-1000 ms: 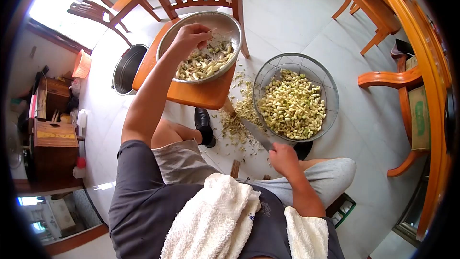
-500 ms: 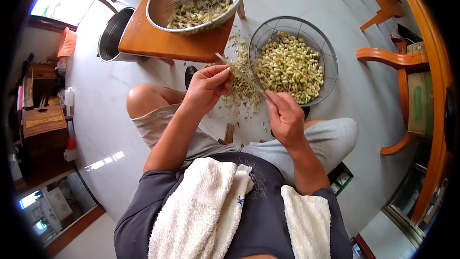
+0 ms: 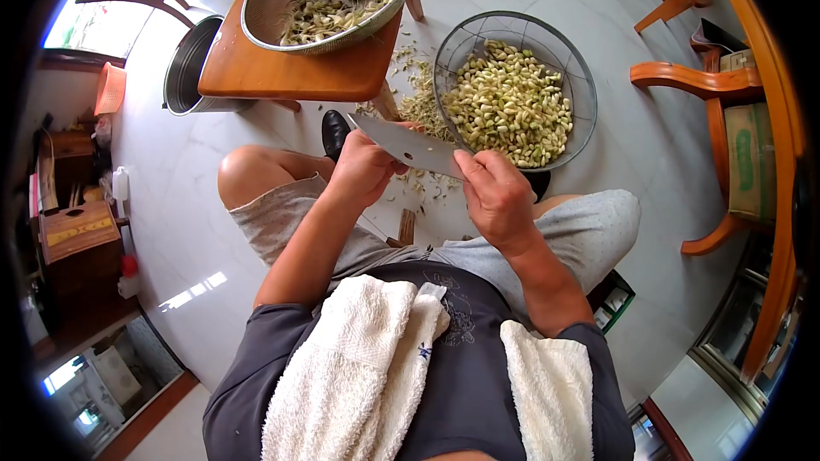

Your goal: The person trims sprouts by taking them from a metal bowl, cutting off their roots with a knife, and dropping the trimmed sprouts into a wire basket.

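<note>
My right hand (image 3: 497, 196) grips the handle end of a wide metal knife (image 3: 410, 147), its blade pointing left with the flat face showing. Behind the blade, my left hand (image 3: 366, 169) is closed with bent fingers; what it holds is hidden. A metal strainer bowl (image 3: 256, 13) on the wooden chair holds pale pieces with dark stringy ends (image 3: 337, 13). On the floor to the right, a wire basket (image 3: 589, 94) contains many pale green-white pieces (image 3: 512, 102). Trimmings (image 3: 423, 107) lie scattered between the chair and the basket.
The wooden chair seat (image 3: 299, 77) stands ahead, with a metal bucket (image 3: 184, 77) at its left. An orange basket (image 3: 110, 88) and a wooden cabinet (image 3: 81, 235) are at far left. Wooden furniture (image 3: 700, 77) and a cardboard box (image 3: 750, 162) line the right.
My left hand has come from the strainer bowl down to the knife. The blade has turned from edge-on to flat face showing. The view has tilted, shifting the bowl and basket upward.
</note>
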A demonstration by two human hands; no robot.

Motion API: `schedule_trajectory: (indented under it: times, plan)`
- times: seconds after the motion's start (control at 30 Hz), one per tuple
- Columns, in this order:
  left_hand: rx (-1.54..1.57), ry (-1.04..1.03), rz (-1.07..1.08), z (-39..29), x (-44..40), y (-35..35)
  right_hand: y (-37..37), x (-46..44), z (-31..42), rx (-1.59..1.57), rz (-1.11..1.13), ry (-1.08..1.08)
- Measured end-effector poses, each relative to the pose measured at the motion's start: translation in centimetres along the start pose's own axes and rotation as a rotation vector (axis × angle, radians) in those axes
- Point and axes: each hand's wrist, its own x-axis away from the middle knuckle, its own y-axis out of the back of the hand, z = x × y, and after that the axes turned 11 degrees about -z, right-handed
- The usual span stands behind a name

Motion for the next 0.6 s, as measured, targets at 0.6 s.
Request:
schedule_trajectory:
  times: [0.6]
  plan:
    - [-0.078,-0.073,0.015,0.75,-0.61,-0.16,-0.29,0.98,-0.57,0.057,-0.022,0.025]
